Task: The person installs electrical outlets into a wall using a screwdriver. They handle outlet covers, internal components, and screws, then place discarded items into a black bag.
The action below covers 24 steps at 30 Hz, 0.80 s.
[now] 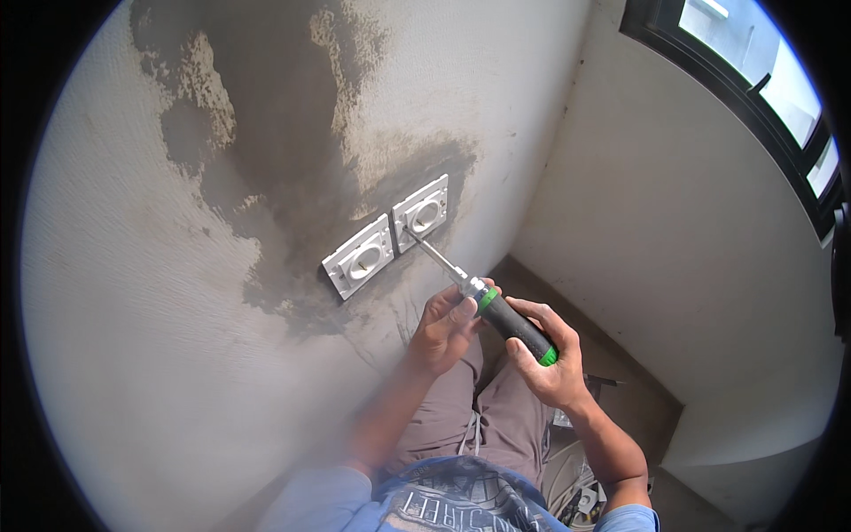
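A screwdriver (523,332) with a black and green handle and metal shank reaches up to the inner left side of the right white socket (425,214); whether its tip sits in a screw is too small to tell. My left hand (443,332) pinches the screwdriver's metal collar just below the shank. My right hand (554,368) is wrapped round the handle. The left white socket (363,261) sits beside the right one on the wall, both without outer cover plates, amid a patch of rough grey plaster (266,106).
I sit on the floor (638,417) in a corner, close to the white wall (133,337). A black-framed window (727,71) is high on the right wall. Beside my right leg lie coiled cables (563,470) and small items (585,501) I cannot make out.
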Tool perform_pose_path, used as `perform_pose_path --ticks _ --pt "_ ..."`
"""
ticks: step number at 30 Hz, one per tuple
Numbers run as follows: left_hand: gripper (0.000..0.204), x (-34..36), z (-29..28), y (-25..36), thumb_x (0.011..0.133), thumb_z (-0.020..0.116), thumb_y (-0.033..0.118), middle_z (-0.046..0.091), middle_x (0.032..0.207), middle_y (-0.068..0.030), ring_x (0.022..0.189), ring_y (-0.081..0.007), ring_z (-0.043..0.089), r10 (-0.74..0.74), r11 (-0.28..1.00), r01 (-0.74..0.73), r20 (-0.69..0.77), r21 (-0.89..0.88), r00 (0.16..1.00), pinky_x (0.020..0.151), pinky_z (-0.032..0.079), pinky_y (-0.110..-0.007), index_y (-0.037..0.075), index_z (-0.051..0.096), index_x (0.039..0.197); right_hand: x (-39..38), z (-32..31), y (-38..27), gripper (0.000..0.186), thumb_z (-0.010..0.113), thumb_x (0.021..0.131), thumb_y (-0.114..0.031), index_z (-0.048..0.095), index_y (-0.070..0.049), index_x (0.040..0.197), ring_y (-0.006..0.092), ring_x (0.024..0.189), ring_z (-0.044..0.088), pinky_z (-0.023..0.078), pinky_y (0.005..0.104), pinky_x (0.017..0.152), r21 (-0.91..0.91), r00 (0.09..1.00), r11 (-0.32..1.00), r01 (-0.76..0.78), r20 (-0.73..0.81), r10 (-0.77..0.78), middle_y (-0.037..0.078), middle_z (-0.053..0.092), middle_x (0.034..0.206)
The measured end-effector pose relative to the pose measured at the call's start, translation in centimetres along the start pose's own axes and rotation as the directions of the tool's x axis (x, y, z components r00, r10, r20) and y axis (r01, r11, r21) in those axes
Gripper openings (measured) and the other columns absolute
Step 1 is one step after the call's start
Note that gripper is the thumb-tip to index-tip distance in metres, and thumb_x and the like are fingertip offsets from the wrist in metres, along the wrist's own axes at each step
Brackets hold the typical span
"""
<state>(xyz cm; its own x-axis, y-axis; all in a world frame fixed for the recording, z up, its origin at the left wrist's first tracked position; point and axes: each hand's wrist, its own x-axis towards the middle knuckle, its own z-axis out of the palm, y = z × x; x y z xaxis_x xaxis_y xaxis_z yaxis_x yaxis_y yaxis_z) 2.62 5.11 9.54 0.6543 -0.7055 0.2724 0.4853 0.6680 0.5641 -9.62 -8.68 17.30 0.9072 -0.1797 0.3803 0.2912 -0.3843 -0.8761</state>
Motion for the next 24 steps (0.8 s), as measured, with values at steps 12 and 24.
perform_pose_path --ticks 12,24 --pt "0.034 0.0 1.0 1.8 0.097 0.064 0.024 0.063 0.113 -0.0039 0.109 -0.0135 0.058 -0.137 0.988 0.142 -0.085 0.053 0.987 0.1 0.044 -0.034 0.006 0.057 0.125 0.4 -0.3 -0.7 0.047 0.067 0.083 -0.007 0.056 0.003 0.127 0.0126 0.08 0.064 0.051 0.0262 0.076 -0.073 1.0 0.997 -0.005 0.031 0.007 0.012 0.069 0.094" --pt "0.032 -0.1 2.6 2.7 0.094 0.069 0.026 0.064 0.104 0.0019 0.099 -0.0081 0.059 -0.089 0.973 0.12 -0.157 0.195 0.984 0.092 0.046 -0.026 0.006 0.061 0.118 0.0 -0.9 -0.4 0.06 0.066 0.09 -0.028 0.042 -0.005 0.14 0.0097 0.062 0.053 0.043 0.0227 0.051 0.54 0.914 0.737 -0.405 0.25 0.319 0.009 0.06 0.09"
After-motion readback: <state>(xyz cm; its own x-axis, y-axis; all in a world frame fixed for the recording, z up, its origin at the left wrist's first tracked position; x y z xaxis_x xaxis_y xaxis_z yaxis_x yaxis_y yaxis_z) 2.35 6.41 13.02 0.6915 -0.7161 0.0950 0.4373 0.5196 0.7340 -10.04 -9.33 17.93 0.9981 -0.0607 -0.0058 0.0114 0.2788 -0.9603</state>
